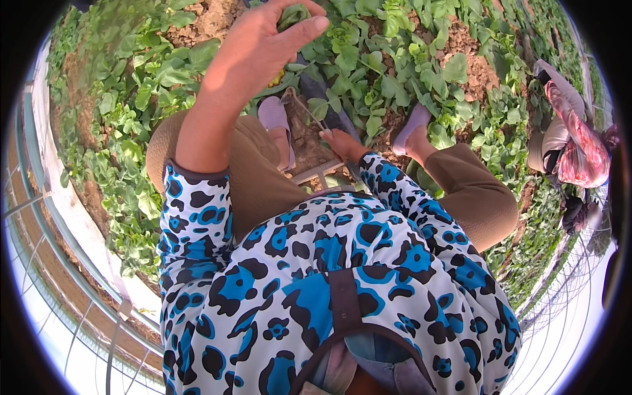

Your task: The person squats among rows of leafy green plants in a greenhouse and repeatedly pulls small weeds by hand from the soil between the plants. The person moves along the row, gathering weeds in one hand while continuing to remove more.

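Note:
My left hand (283, 29) is raised over the plants at the top of the view. Its fingers curl round a dark green, leaf-like piece (293, 16), partly hidden by the thumb and palm. Lower down, between my knees, my right hand (343, 143) is closed at the end of a thin tan strand (307, 108); its fingers are small and partly hidden here. A small yellow thing (276, 78) shows beside my left wrist, too covered to name. Low leafy green plants (349, 56) surround both hands.
A dark flat strip (339, 118) runs over the soil between my feet in light purple shoes (274, 113). A pale frame (319, 172) lies just below me. Another person in pink clothing (579, 148) is at the right. Pale sheeting (72, 178) and curved rails edge the left.

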Demonstrator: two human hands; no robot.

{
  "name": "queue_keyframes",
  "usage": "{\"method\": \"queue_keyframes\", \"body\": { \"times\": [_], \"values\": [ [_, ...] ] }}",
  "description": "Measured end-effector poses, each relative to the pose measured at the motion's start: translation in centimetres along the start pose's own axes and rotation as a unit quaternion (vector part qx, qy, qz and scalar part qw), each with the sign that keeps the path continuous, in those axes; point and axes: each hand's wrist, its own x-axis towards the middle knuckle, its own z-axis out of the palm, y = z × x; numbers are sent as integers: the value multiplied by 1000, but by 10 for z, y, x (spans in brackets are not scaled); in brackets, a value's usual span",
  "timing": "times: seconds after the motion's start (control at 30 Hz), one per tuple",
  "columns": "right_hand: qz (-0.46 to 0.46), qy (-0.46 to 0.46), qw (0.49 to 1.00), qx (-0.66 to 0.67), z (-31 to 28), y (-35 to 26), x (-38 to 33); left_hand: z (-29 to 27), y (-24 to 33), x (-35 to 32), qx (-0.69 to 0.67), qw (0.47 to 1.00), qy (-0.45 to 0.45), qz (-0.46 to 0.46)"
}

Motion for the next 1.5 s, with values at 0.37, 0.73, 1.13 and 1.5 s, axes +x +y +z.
{"method": "queue_keyframes", "body": {
  "times": [0.37,0.73,1.13,1.5],
  "values": [
    [86,-16,995,50,7,24,-64,-9,0,-6,-24,999,14,18],
    [-21,59,996,-70,-1,-2,-9,-3,1,-3,1,1000,0,28],
    [-2,56,997,-58,0,5,-78,-10,29,-8,106,991,15,-78],
    [44,68,995,-64,1,-6,-49,-13,29,-8,126,989,13,-75]
  ]
}}
